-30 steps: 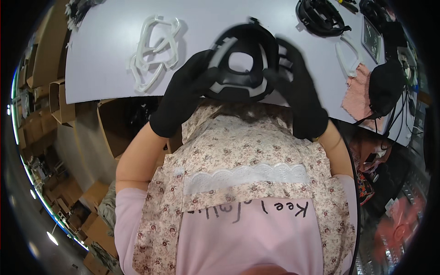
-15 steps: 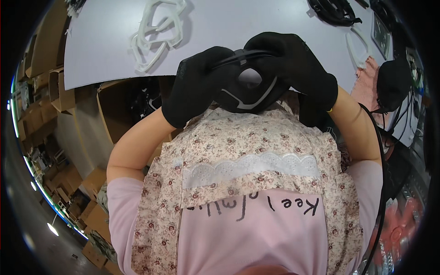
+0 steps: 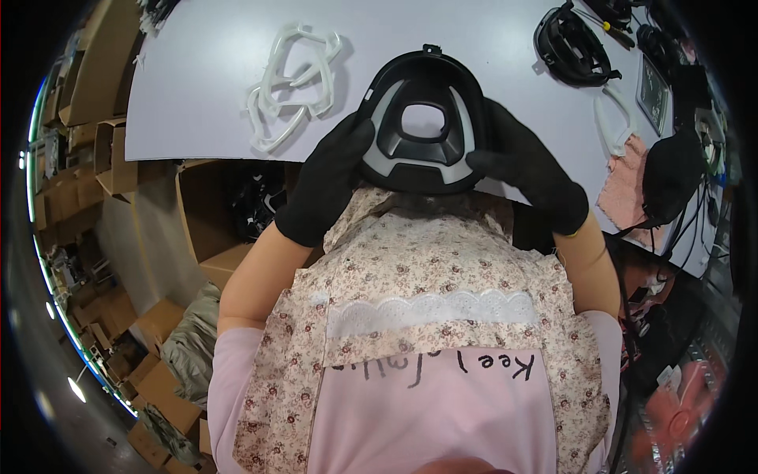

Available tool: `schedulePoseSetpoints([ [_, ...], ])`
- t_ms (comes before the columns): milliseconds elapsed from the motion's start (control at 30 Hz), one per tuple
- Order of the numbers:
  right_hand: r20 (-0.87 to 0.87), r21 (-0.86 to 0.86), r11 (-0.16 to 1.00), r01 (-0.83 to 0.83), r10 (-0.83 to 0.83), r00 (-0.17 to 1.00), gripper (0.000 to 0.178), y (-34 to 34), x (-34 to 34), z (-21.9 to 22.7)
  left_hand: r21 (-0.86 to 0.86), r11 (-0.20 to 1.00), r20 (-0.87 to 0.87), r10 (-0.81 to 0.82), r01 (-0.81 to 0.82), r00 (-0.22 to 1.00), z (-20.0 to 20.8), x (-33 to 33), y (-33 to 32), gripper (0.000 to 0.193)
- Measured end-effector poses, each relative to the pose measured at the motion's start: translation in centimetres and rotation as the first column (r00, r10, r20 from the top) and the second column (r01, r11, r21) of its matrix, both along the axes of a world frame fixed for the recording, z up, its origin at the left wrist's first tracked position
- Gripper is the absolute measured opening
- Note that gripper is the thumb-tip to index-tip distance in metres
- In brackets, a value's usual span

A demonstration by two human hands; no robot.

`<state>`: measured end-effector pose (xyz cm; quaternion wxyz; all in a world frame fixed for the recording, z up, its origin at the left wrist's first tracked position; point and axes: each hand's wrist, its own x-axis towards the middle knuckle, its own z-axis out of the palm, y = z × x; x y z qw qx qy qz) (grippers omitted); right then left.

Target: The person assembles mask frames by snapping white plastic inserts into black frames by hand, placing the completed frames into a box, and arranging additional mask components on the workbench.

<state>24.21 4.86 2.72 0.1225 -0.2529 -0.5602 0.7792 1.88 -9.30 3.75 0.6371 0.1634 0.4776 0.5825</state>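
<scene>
Between my two black-gloved hands is a black oval plastic housing point(image 3: 418, 145), with a rounded opening at its centre and a small tab on its far rim. A pale grey U-shaped strip point(image 3: 385, 167) runs around the opening on the face turned up toward me. My left hand point(image 3: 335, 162) grips the left rim. My right hand point(image 3: 517, 158) holds the right rim, its thumb lying over the lower right end of the strip and its other fingers mostly hidden. The housing is over the table's near edge, close to my flowered apron point(image 3: 426, 245).
Translucent white frame pieces point(image 3: 317, 107) lie on the white table point(image 3: 213, 87) at left. At right are another black housing point(image 3: 562, 59), a curved white piece point(image 3: 612, 134), a yellow-handled tool point(image 3: 594, 21), a pink cloth point(image 3: 624, 186) and cables. An open cardboard box point(image 3: 189, 213) stands below the table.
The housing has turned from nearly edge-on to show its broad face with the strip and opening. My hands have moved from its top edge down to its two sides.
</scene>
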Motion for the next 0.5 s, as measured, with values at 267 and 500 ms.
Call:
schedulePoseSetpoints([
  [267, -0.069, -0.011, 1.0, 0.017, -0.018, 0.997, 0.075, -0.6, -0.6, 0.4, 0.047, 0.999, -0.308, 0.032, -0.019, 0.951, -1.8, -0.4, -1.6, 0.044],
  [500, -0.062, 0.012, 1.0, 0.021, -0.02, 0.998, 0.071, -0.4, -1.7, 0.0, 0.025, 0.997, -0.25, 0.08, -0.076, 0.965, -1.1, -0.5, -2.5, 0.034],
])
